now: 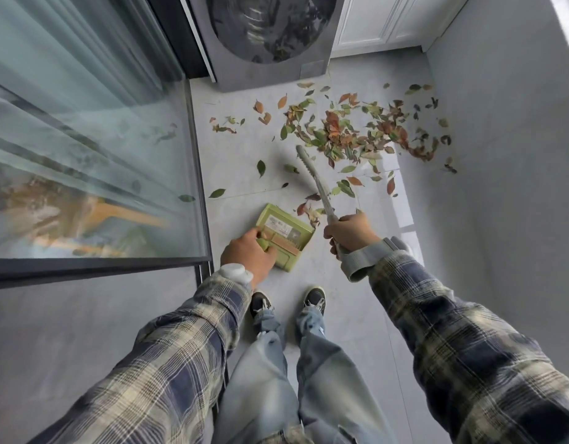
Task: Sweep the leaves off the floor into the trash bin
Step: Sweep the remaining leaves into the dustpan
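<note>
Leaves (347, 133) lie heaped on the floor (241, 149) ahead. My left grip (247, 254) holds the dustpan (284, 230) ready to catch them; my right grip (350, 235) clasps the brush (315, 181), aimed at the pile.

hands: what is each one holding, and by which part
The left hand grips the green dustpan by its handle. The right hand grips the grey brush by the near end of its handle.

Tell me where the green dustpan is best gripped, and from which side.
Grip the dustpan at its near end, from the person's side, where the left hand holds it now. Its wide far end faces the leaves, so a grip at the back keeps that edge free for sweeping in.
</note>
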A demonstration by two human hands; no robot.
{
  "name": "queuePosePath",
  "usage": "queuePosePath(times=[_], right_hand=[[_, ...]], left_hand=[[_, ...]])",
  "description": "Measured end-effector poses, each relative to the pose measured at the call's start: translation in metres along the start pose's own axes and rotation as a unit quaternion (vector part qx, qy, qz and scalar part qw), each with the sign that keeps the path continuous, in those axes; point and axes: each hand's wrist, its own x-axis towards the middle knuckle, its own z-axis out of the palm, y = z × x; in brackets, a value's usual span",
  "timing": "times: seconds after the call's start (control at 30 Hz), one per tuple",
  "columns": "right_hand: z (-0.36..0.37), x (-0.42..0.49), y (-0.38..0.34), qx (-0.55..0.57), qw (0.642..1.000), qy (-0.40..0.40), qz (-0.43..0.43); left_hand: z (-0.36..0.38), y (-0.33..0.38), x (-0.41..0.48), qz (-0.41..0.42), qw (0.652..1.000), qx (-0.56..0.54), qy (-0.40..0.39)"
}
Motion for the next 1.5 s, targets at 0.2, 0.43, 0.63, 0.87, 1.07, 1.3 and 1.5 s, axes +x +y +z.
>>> queuePosePath(times=[0.2,0.43,0.63,0.87,1.07,1.3,1.5], right_hand=[[0.010,-0.012,0.005,-0.032,0.998,-0.038,0.040],[0.001,-0.028,-0.009,0.014,0.997,-0.070,0.040],[-0.010,-0.024,-0.020,-0.006,0.999,-0.041,0.018],[-0.005,-0.005,0.000,-0.008,1.000,0.014,-0.024],[0.004,0.004,0.018,0.028,0.999,0.019,0.010],[-0.005,-0.005,0.013,0.056,0.997,-0.025,0.050],[-0.023,-0.005,-0.008,0.067,0.996,-0.036,0.040]], left_hand=[[-0.002,0.002,0.004,-0.001,1.000,0.005,0.007],[-0.001,0.003,0.002,0.010,1.000,0.000,0.006],[-0.003,0.006,0.002,0.003,1.000,0.001,0.001],[-0.003,0.006,0.002,0.013,1.000,0.000,0.011],[-0.006,0.010,0.001,0.013,1.000,0.005,0.009],[-0.006,0.011,0.000,0.010,1.000,0.006,0.002],[-0.006,0.010,-0.002,0.000,1.000,0.006,0.003]])
